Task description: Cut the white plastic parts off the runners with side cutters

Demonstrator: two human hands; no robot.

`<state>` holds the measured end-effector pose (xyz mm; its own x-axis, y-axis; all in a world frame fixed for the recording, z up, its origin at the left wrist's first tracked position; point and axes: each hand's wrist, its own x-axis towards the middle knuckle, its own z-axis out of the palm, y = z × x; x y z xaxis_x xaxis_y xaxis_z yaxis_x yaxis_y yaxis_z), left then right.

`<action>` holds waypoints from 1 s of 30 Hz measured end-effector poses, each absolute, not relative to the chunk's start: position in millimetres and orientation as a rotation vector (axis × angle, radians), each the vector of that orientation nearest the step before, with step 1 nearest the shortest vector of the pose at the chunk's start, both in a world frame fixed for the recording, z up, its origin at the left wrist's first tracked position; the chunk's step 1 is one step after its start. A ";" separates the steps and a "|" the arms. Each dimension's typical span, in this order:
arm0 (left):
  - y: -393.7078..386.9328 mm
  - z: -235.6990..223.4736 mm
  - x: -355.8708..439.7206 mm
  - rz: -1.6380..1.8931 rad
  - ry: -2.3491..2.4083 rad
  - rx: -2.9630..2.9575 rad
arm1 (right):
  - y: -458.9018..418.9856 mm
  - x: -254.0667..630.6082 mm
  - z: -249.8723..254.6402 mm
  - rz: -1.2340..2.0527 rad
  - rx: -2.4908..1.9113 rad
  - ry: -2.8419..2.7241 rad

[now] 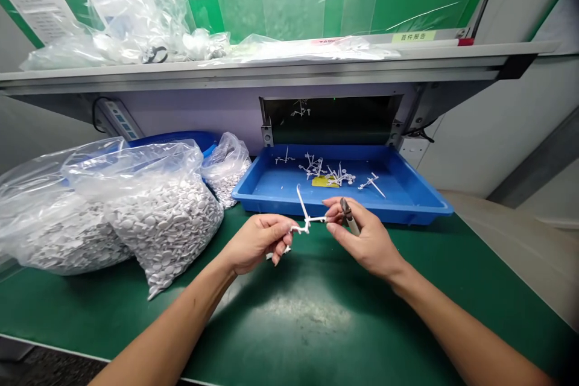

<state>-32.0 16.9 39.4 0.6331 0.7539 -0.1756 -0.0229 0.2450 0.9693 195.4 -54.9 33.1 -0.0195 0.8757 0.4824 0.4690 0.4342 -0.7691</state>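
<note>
A branched white plastic sprue [307, 220] is stretched between my two hands above the green table. My left hand [260, 241] pinches its left end between thumb and fingers. The thumb and fingertips of my right hand [364, 238] close at its right branch. Tucked in that same hand is a slim tool [348, 217] with a dark end and a pale shaft; its exact kind is unclear. Another small white piece [278, 253] shows under my left fingers, partly hidden.
Behind my hands, a blue tray [398, 212] holds several white sprues and a yellow piece [324, 181]. A dark conveyor opening [335, 123] lies behind it. Clear bags of small white parts [167, 232] stand left on the green table [307, 338]. A shelf [271, 71] spans overhead.
</note>
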 end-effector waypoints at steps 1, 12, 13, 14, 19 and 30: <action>17.4 38.1 -29.6 0.703 0.755 1.190 | -54.7 195.5 31.8 0.416 -1.224 -1.655; 5.4 21.6 -20.5 0.801 0.738 1.207 | -52.3 180.9 0.7 0.129 -1.568 -2.031; 4.4 21.5 -20.0 0.796 0.731 1.233 | -52.3 180.7 0.3 0.125 -1.573 -2.035; 3.6 21.6 -19.5 0.789 0.726 1.259 | -52.4 180.7 0.2 0.123 -1.578 -2.041; 0.7 20.8 -17.9 0.773 0.717 1.313 | -52.4 181.5 -0.7 0.115 -1.581 -2.067; 1.7 15.4 -17.4 0.788 0.661 1.306 | -49.7 182.5 -2.9 0.151 -1.547 -2.051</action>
<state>-17.4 1.7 15.4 0.5825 0.8128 0.0106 -0.1309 0.0809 0.9881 182.5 -49.7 -2.9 -0.1772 0.9144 0.3639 0.8515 0.3279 -0.4093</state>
